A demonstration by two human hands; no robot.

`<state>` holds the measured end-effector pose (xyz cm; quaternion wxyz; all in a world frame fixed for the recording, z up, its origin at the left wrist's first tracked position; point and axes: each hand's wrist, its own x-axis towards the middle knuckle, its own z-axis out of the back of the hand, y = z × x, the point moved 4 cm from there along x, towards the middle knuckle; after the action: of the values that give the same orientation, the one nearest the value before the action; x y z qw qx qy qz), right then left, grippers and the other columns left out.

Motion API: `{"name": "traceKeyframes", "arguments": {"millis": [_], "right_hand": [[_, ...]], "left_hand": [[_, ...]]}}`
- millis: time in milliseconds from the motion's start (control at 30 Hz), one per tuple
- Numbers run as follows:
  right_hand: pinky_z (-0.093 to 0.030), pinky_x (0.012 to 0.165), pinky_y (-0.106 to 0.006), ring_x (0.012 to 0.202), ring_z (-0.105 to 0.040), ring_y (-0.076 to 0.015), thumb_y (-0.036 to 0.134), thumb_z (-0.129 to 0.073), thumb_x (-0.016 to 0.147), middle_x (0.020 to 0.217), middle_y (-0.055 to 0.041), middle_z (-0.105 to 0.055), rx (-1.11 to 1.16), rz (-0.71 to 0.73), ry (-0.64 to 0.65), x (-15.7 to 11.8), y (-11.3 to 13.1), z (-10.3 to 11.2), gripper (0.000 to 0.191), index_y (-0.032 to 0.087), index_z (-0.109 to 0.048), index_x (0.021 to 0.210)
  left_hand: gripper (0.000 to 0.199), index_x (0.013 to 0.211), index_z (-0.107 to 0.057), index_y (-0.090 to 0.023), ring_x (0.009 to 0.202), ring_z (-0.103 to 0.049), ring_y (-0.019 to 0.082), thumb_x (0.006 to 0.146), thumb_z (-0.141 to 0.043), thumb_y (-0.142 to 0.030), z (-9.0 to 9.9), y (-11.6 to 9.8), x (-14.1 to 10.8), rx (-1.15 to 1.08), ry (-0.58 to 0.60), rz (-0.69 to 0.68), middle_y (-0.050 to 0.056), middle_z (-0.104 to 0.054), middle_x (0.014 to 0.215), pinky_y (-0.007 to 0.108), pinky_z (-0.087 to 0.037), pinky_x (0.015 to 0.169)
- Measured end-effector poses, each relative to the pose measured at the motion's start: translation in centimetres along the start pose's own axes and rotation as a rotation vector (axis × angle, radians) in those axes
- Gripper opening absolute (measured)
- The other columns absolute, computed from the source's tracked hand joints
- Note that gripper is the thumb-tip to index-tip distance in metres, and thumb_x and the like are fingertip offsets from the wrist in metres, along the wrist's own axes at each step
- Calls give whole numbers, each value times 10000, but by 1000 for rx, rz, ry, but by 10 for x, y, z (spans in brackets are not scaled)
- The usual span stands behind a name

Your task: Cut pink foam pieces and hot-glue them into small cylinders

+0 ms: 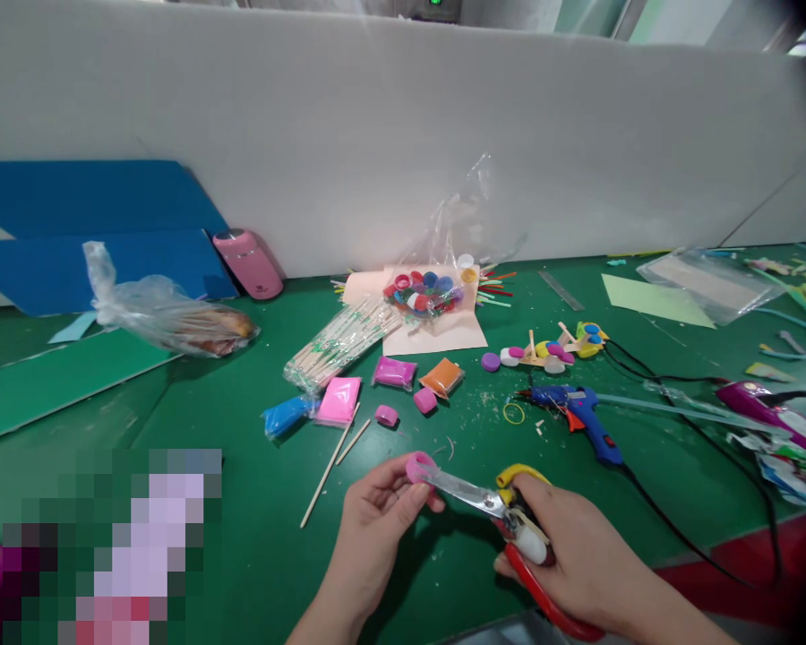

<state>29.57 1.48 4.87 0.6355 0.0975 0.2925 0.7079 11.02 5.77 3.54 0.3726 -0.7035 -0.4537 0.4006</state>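
Observation:
Between the thumb and fingers of my left hand (pixel 390 506) is a pink bottle cap (pixel 416 467), its hollow side showing. My right hand (pixel 568 542) grips a pair of scissors (pixel 470 493) with one yellow and one red handle, spread apart. The blade tips reach the cap's opening; whether they press on its wall I cannot tell. Just beyond my left hand lie two more pink caps, one ring-like cap (pixel 387 416) and one cap (pixel 425 400) near an orange clay packet (pixel 441 378). A thin curled shaving (pixel 451 448) lies close to the blades.
Wooden sticks (pixel 329 470) and packets of pink clay (pixel 338 400) and blue clay (pixel 287 417) lie left of centre. A blue glue gun (pixel 578 417) with its cable is on the right. Behind are a bag of colourful caps (pixel 423 296), bundled sticks (pixel 342 340) and a pink bottle (pixel 250 264).

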Motion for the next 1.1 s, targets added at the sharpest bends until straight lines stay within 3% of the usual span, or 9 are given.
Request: {"name": "traceKeyframes", "arguments": {"millis": [267,1100], "right_hand": [[-263,483,-237,558,-488,-165,462,-615,636,678,21,-562,-53,-12,-3,1,1,-3,344,230,-388,749],[-257,478,-240,562,-526,-188,398,-575,680,650,10,-590,-28,-24,32,0,-2,-15,258,224,-395,747]], "left_hand": [[182,887,-629,-149,598,-564,96,713,-600,-196,4,3,1,31,-15,11,3,-627,632,198,-425,632],[224,889,-633,-164,597,-593,117,666,-640,-189,7,0,-1,121,-41,-40,3,-641,649,215,-468,622]]}}
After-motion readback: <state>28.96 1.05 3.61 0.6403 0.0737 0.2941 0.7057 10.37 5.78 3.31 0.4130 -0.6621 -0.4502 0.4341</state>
